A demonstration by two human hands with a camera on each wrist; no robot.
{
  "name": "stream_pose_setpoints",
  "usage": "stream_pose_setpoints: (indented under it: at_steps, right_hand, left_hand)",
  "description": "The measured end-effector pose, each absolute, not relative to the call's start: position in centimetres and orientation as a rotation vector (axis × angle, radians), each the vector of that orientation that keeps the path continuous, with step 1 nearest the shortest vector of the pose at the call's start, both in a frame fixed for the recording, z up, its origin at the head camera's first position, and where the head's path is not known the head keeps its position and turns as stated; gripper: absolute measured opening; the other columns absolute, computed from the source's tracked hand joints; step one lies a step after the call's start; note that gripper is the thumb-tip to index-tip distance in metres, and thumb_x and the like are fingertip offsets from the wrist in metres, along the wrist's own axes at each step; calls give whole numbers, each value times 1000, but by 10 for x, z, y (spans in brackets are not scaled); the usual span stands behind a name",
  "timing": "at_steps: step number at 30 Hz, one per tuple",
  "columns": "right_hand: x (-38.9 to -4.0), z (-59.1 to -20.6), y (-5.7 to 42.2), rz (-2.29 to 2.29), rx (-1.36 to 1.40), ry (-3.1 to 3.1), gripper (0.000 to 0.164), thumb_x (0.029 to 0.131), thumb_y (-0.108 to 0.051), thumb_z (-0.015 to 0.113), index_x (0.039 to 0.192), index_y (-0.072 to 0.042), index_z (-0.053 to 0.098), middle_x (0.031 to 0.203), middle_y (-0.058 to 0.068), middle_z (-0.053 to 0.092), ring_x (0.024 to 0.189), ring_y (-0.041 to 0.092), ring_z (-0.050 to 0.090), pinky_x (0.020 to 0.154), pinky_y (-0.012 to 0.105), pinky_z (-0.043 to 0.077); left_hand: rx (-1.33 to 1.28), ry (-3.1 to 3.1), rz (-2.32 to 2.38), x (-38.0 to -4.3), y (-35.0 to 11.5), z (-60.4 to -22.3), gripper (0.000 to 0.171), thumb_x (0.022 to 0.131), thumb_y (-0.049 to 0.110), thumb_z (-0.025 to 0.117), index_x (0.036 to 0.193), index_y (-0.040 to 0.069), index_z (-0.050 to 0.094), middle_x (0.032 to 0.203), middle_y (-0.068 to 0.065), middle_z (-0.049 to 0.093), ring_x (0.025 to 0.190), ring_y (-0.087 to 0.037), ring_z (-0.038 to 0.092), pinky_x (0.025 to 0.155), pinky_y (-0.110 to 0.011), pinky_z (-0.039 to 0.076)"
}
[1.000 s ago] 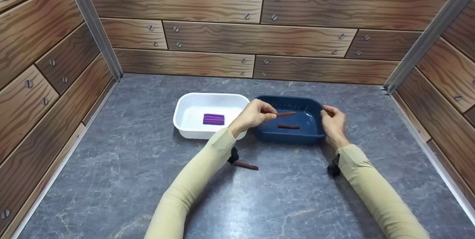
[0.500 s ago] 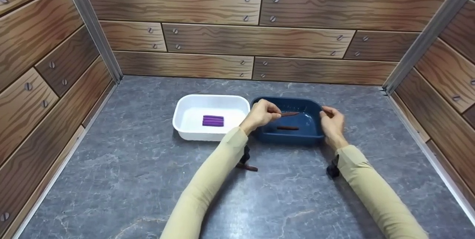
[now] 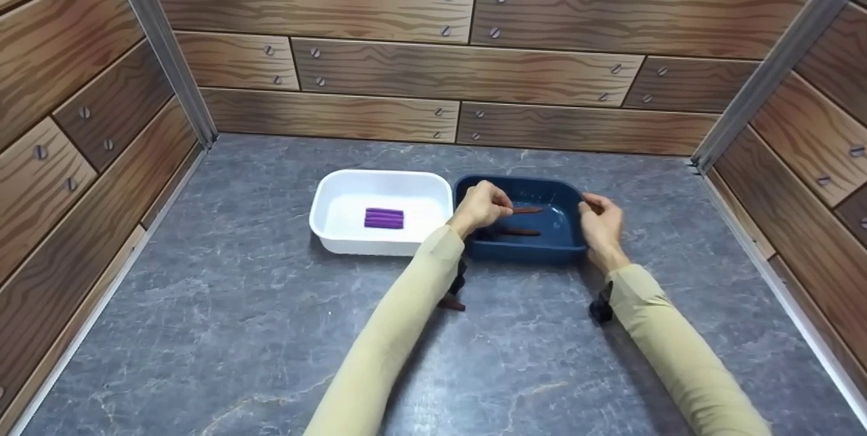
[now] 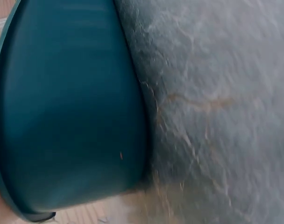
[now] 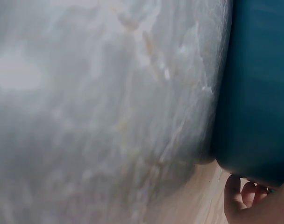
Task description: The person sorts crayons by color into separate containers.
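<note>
Over the dark blue tray (image 3: 525, 255), my left hand (image 3: 482, 207) pinches one end of a slim brown stick (image 3: 527, 210). A second brown stick (image 3: 523, 232) lies on the tray's floor, below the held one. My right hand (image 3: 601, 223) grips the tray's right rim, thumb and fingers about the edge. Some of its curled fingers (image 5: 233, 191) show against the blue wall in the right wrist view. The left wrist view has mostly the tray's outer wall (image 4: 72, 102); the held stick is hidden there. Another brown stick (image 3: 454, 304) rests on the table, partly covered by the left wrist camera.
A white tray (image 3: 369, 247) stands directly left of the blue one, with several purple sticks (image 3: 384, 218) side by side in it. Both trays sit on a grey marbled table (image 3: 203, 328). Wood-patterned walls (image 3: 379, 63) enclose the back and both sides.
My left hand has moved slightly right, farther over the blue tray, still with the brown stick. Its forearm now covers more of the stick on the table. The right hand stays at the rim.
</note>
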State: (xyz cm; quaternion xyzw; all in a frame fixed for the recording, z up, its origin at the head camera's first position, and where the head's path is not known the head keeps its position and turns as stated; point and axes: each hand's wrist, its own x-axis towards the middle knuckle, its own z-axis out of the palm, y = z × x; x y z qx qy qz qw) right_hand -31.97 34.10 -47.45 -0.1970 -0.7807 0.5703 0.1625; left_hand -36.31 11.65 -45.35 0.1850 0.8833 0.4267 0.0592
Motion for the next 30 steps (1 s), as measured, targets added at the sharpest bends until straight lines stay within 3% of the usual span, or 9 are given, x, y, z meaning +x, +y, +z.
stream_pose_setpoints:
  at_steps: [10, 30]
  right_hand:
    - [-318, -475, 343, 1621, -564, -2240, 37, 100, -11, 49, 135, -2, 56, 131, 15, 56, 110, 16, 52, 89, 21, 42]
    - [-320, -474, 342, 1657, -552, -2212, 37, 100, -10, 49, 135, 0, 55, 133, 16, 55, 107, 13, 51, 89, 20, 42]
  left_hand:
    - [397, 2673, 1213, -365, 126, -458, 4, 85, 17, 76, 84, 18, 81, 101, 1, 76, 101, -15, 66, 90, -29, 53]
    - [442, 2705, 1025, -371, 127, -464, 7, 82, 13, 76, 86, 14, 81, 99, 1, 76, 101, -16, 67, 90, -25, 53]
